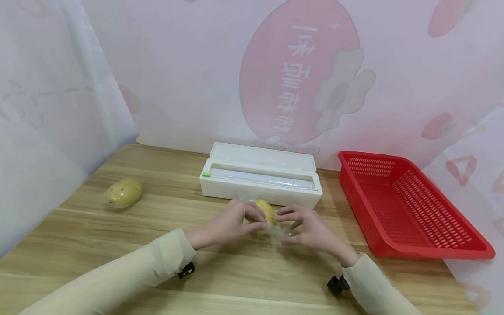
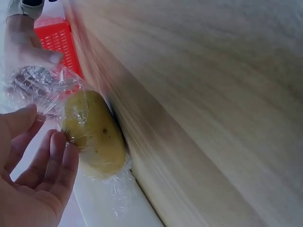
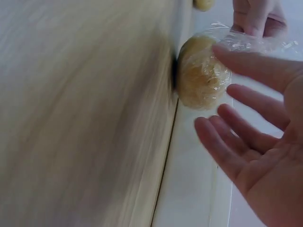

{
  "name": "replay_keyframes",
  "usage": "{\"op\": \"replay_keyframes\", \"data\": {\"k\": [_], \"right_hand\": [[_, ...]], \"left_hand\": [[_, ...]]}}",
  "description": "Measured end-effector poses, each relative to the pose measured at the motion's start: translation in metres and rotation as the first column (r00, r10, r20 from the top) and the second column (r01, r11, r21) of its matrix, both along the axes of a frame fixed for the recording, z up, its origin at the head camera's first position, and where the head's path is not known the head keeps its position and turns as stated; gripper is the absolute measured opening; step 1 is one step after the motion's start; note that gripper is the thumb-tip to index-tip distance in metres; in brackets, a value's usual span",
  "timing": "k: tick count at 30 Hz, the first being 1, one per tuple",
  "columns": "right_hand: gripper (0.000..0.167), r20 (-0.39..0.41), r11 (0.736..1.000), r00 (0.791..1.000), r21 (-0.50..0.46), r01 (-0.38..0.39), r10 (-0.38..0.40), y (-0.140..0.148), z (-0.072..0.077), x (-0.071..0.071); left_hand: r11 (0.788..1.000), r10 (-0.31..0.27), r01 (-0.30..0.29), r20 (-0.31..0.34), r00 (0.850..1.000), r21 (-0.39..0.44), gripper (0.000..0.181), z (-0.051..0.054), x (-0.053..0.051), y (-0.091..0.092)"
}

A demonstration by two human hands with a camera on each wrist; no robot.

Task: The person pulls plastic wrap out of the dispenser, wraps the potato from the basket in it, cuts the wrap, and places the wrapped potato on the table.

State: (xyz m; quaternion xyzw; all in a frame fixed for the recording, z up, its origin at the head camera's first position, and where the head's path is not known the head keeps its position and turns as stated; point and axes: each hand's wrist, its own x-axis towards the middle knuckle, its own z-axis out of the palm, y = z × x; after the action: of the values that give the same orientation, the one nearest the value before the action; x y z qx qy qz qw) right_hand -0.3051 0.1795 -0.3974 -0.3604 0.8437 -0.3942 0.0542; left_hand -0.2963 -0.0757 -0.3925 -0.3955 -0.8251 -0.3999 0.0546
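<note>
A yellow potato (image 2: 94,135) rests on the wooden table in front of the white wrap box (image 1: 260,192), with clear plastic wrap (image 2: 42,90) around it and loose film standing off it. My left hand (image 1: 232,223) pinches a gathered edge of that film between thumb and index finger, beside the potato. Across from it, my right hand (image 1: 307,227) has its fingers spread and relaxed. In the right wrist view its thumb (image 3: 255,64) overlaps the wrapped potato; whether it touches the film is hard to tell.
Another film-wrapped potato (image 1: 125,192) lies at the table's left. The box's lid (image 1: 261,156) is raised, showing a roll of film (image 1: 260,177) and a green slider (image 1: 206,174). A red basket (image 1: 413,249) stands at the right. Printed cloth hangs behind the table.
</note>
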Motion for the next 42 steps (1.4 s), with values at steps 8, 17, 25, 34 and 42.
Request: {"op": "replay_keyframes", "data": {"k": [8,17,25,34,42], "right_hand": [[0.03,-0.151,1.0,0.989,-0.019,0.003,-0.006,-0.008,0.001,-0.002],[0.006,0.026,0.987,1.0,-0.163,0.006,-0.001,-0.019,0.0,-0.008],[0.006,0.186,0.974,0.982,-0.21,0.083,-0.044,-0.029,-0.001,-0.006],[0.024,0.321,0.932,0.939,-0.289,0.219,-0.121,-0.035,-0.006,-0.006],[0.041,0.363,0.917,0.926,-0.326,0.229,-0.103,-0.035,-0.007,-0.011]], "left_hand": [[0.994,0.102,-0.103,0.02,0.995,0.028,0.006,0.002,-0.004,-0.003],[0.99,0.137,-0.137,0.027,0.99,0.013,0.008,0.001,-0.006,-0.005],[0.989,0.139,-0.145,0.133,0.981,0.039,0.006,0.005,-0.001,-0.002],[0.964,0.253,-0.262,0.176,0.951,0.032,0.009,0.011,0.004,0.003],[0.949,0.307,-0.314,0.151,0.94,0.026,0.012,0.01,0.002,0.005]]}}
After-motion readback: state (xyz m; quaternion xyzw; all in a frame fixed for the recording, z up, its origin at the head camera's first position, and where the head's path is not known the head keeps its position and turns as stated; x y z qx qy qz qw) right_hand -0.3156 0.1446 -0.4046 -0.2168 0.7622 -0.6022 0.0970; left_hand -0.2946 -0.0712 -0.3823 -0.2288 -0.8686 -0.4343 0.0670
